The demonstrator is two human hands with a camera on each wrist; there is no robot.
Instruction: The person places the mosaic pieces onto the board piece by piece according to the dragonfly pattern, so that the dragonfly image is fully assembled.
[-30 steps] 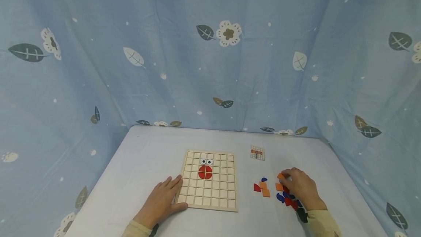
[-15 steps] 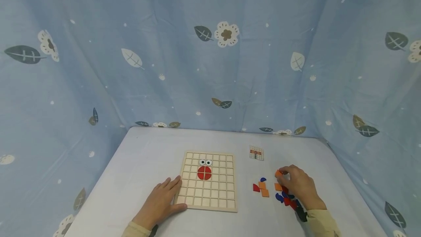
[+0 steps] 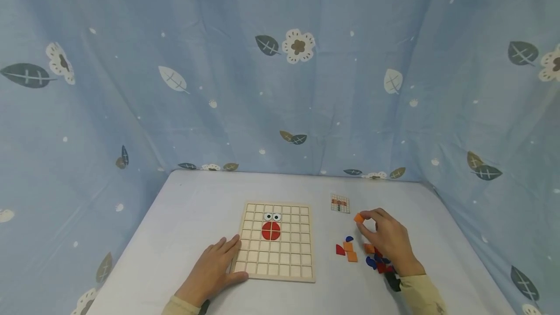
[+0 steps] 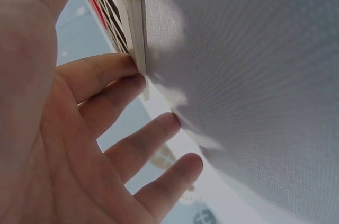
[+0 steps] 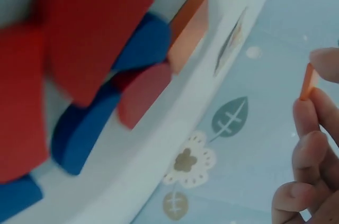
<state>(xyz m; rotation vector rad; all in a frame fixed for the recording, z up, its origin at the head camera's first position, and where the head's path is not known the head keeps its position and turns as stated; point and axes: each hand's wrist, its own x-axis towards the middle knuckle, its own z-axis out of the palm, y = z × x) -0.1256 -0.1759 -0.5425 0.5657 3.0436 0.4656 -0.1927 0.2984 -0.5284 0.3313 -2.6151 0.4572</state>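
My right hand (image 3: 388,238) pinches an orange square tile (image 3: 358,218) between thumb and fingertips, above the table and right of the small pattern card (image 3: 340,203). In the right wrist view the held orange tile (image 5: 309,81) shows edge-on. Flat on the table, my left hand (image 3: 213,267) rests at the left edge of a wooden grid board (image 3: 297,277), fingers straight and touching its rim. The board bears two eye tiles (image 3: 272,217) and a red circle (image 3: 271,231) made of quarter pieces. The left wrist view shows the fingertips (image 4: 135,68) at the board's side.
Right of the board lie a red piece (image 3: 340,250), a blue half-round (image 3: 349,239) and two orange squares (image 3: 352,256). A pile of red, blue and orange pieces (image 3: 372,262) sits partly under my right forearm. A patterned blue curtain (image 3: 280,86) surrounds the white table (image 3: 197,198).
My right hand has lifted the orange tile from near the pile and carried it left and away from me, toward the card. My left hand stays at the board's edge.
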